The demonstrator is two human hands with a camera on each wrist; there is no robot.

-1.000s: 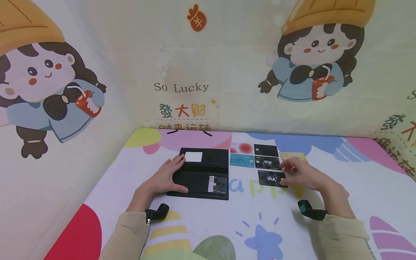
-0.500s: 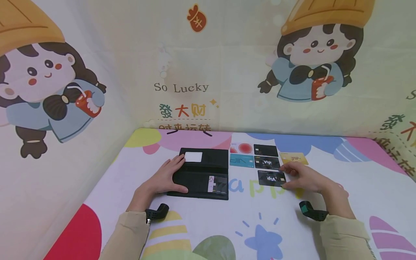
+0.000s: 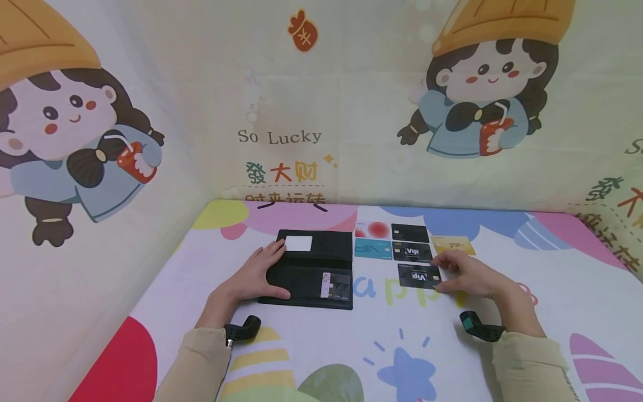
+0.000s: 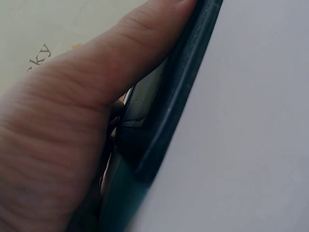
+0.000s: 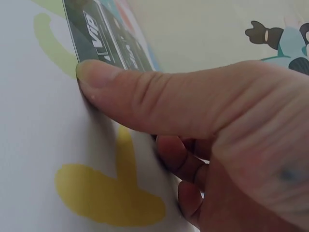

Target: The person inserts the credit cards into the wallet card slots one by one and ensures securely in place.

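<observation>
My left hand [image 3: 256, 274] lies spread over the left side of an opened black wallet [image 3: 308, 290]. Its thumb crosses the wallet's near flap, and in the left wrist view that thumb [image 4: 120, 53] overlaps the wallet edge [image 4: 169, 111]. A clear pocket [image 3: 337, 286] shows on the near flap, a white patch [image 3: 298, 243] on the far one. To the right, my right hand [image 3: 469, 273] pinches the right end of a black Vip card [image 3: 417, 276] lying flat, with thumb and index finger at its two corners. The right wrist view shows the thumb [image 5: 130, 94] at the card's edge.
Beyond that card lie another black Vip card [image 3: 411, 252], a plain black card [image 3: 409, 233], a teal card [image 3: 373, 249], a white card with red circles [image 3: 378, 229] and a gold card [image 3: 454, 245]. A patterned cloth [image 3: 321, 346] covers the table; printed walls [image 3: 351, 100] stand behind.
The near Vip card has straightened slightly into line with the others. My right hand has shifted a little, so more of the gold card shows. My left hand stays put.
</observation>
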